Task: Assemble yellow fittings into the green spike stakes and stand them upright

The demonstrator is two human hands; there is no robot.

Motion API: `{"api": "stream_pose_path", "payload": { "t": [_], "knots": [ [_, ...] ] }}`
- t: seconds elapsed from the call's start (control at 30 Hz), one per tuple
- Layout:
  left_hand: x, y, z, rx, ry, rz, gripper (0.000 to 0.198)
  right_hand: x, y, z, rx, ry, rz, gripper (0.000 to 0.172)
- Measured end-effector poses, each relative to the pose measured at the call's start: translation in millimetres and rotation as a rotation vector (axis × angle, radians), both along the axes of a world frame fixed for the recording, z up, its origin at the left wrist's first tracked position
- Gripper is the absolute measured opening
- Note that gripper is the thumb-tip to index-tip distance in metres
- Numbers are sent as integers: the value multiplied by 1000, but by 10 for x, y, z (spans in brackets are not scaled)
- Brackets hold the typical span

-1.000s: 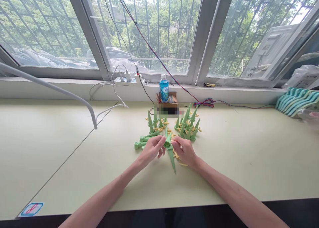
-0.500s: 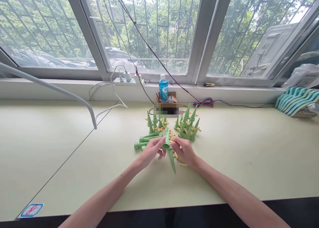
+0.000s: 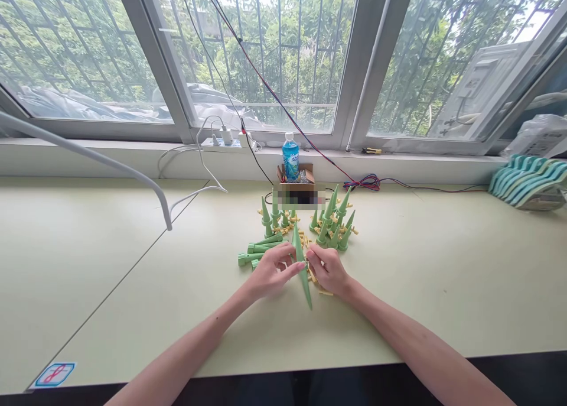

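My left hand (image 3: 275, 271) holds a green plastic watering spike (image 3: 297, 240) between thumb and fingers, its tip pointing up and away. Close on its right, my right hand (image 3: 328, 269) is pinched on a small yellow valve, mostly hidden by the fingers. Another green spike (image 3: 305, 292) lies below the hands with its tip toward me. Several loose spikes (image 3: 261, 248) lie by my left hand. Behind my hands, two groups of upright spikes (image 3: 334, 229) carry yellow valves. More yellow pieces (image 3: 326, 293) lie under and beside my right hand.
A cardboard box (image 3: 297, 187) with a blue-liquid bottle (image 3: 290, 158) stands at the back. Bundled cables (image 3: 365, 182) lie beyond the right group. A white cable (image 3: 146, 184) hangs over the left table. Packed turquoise items (image 3: 527, 181) sit far right.
The held spike has turned from its open end facing me to its side and tip showing. My left thumb has moved right, across the spike. The right hand has hardly moved.
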State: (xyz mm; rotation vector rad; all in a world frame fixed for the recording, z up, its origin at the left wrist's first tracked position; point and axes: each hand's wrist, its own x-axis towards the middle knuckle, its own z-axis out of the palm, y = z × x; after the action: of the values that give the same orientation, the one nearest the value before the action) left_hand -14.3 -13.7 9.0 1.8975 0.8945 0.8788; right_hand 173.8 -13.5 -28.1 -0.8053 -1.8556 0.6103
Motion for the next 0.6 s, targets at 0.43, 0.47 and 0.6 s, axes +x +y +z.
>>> {"api": "stream_pose_path", "payload": {
  "t": [0.43, 0.47, 0.6],
  "knots": [
    [4, -3, -108, 265, 61, 61, 18, -16, -5, 5, 57, -30, -73, 37],
    [8, -3, -110, 256, 51, 71, 18, -20, -4, 3, 65, -31, -85, 37],
    [33, -18, -47, 125, -22, 127, 23, -42, -8, 9, 103, -20, -145, 37]
  ]
}}
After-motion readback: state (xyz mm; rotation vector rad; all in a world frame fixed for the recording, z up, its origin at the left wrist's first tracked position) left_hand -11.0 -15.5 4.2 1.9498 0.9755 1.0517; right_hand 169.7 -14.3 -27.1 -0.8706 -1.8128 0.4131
